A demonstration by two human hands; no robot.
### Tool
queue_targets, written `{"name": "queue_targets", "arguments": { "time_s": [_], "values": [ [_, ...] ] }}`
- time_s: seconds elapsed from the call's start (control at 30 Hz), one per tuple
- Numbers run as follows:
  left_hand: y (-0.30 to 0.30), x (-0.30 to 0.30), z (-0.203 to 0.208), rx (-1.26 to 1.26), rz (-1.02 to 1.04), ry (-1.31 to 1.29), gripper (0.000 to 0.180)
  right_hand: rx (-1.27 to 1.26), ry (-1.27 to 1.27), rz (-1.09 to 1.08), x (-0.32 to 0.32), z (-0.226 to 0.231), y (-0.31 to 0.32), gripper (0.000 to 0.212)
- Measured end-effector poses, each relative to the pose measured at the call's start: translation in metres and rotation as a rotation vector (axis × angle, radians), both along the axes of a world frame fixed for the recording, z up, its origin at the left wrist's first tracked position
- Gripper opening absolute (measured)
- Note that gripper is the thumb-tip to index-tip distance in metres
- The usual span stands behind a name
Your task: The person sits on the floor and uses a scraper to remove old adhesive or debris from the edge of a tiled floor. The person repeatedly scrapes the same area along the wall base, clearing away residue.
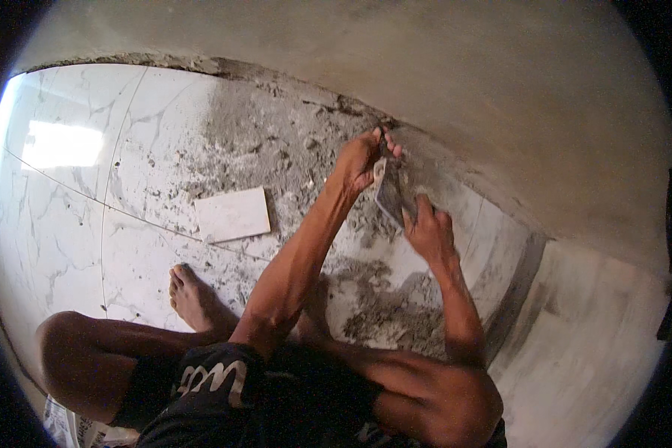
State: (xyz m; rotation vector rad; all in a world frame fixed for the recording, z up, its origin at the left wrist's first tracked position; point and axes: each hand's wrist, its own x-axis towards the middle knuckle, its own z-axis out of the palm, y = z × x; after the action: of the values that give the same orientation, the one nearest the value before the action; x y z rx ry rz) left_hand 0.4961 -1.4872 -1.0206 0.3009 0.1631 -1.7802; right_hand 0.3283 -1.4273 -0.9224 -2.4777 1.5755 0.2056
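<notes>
My right hand (431,230) is closed round the handle of a trowel. The trowel's grey metal blade (389,197) points up and left toward my other hand, close to the foot of the wall. My left hand (362,158) is closed at the wall's base, just beyond the blade. Something small and dark shows between its fingers, too unclear to name. Grey wet-looking mortar (272,138) is spread in crumbs and lumps over the floor around both hands. A white rectangular tile piece (233,215) lies flat to the left of my left forearm.
A rough plastered wall (500,97) runs along the far side and bends down to the right. White marbled floor tiles (67,224) cover the left. Another mortar patch (396,310) lies between my knee and right forearm. My bare foot (198,299) rests on the tiles.
</notes>
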Motion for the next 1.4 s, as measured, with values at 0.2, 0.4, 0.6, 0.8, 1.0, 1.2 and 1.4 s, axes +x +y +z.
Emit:
{"name": "queue_targets", "arguments": {
  "time_s": [0.2,0.4,0.6,0.8,1.0,1.2,1.4],
  "values": [
    [0.001,-0.005,0.006,0.126,0.018,0.205,0.018,-0.293,-0.494,0.309,-0.021,-0.018,0.013,0.041],
    [-0.006,-0.004,-0.009,0.061,0.017,0.073,0.017,-0.06,-0.4,-0.028,0.003,0.006,0.005,0.022],
    [-0.009,-0.009,0.005,0.203,0.041,0.146,0.018,-0.025,-0.471,0.067,-0.009,-0.013,-0.009,0.036],
    [-0.006,-0.001,-0.012,0.11,-0.014,0.222,0.018,-0.153,-0.547,0.069,0.0,-0.01,0.006,0.022],
    [-0.014,-0.005,-0.017,0.123,0.016,0.132,0.019,0.05,-0.283,-0.084,0.004,-0.011,-0.015,0.023],
    [0.011,-0.002,-0.011,0.107,-0.038,0.033,0.017,-0.002,-0.46,-0.045,-0.011,0.001,0.024,0.021],
    [0.032,0.01,-0.022,0.001,-0.128,-0.194,0.016,0.121,-0.35,-0.065,-0.009,-0.003,0.025,0.04]
  ]
}}
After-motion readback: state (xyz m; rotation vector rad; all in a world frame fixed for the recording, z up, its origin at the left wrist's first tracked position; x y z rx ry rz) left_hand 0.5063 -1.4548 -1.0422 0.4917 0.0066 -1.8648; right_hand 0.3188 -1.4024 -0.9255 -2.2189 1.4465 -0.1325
